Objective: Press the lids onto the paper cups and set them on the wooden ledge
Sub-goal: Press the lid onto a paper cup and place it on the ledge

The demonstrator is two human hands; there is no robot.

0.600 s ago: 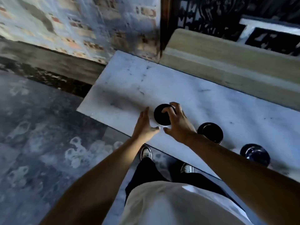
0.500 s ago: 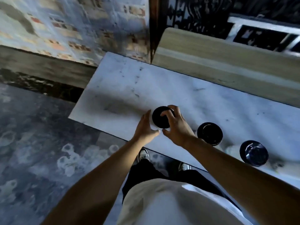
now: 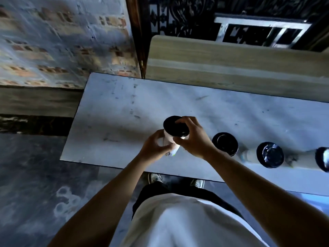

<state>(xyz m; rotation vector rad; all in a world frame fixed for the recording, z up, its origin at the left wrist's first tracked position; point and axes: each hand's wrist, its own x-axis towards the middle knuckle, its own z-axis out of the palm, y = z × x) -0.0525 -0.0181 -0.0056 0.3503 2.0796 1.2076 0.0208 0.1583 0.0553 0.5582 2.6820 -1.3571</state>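
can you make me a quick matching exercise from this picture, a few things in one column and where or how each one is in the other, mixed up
Things:
1. left hand
2. right hand
3. wooden ledge
4. cup at the right edge

Places or states:
a. behind the marble table, nothing on it
b. grips the white side of the held cup
c. cut off by the frame
d. fingers on the black lid

Pairs: 1-b, 2-d, 3-a, 4-c
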